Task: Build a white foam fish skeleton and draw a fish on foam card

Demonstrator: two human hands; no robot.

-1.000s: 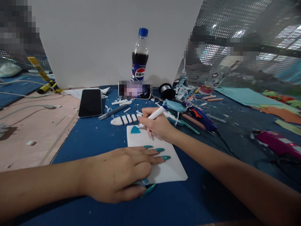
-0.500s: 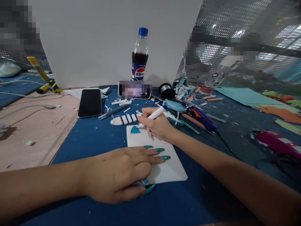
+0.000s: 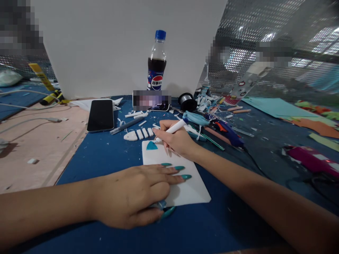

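A white sheet of paper (image 3: 190, 192) lies on the blue table. Near its far left corner is a small teal triangle (image 3: 152, 145) with rounded sides. My right hand (image 3: 177, 137) grips a white marker (image 3: 173, 127) with a dark blue end, its tip down at the triangle's right edge. My left hand (image 3: 135, 197) rests on the paper, three fingers stretched out flat. Its index finger is bent toward the thumb, and a small clear bluish piece (image 3: 161, 204) shows between them, mostly hidden. Several white foam pieces (image 3: 140, 133) in a row sit just beyond the paper.
At the back stand a cola bottle (image 3: 157, 65) and a propped phone (image 3: 164, 106), with a wire spool (image 3: 187, 102) beside them. A black phone (image 3: 100, 115) and a grey pen (image 3: 127, 125) lie left. To the right are a blue glue gun (image 3: 230, 134), a magenta tool (image 3: 314, 158) and scraps.
The marker tip has shifted very slightly along the triangle's right edge. My left hand stays in place on the paper.
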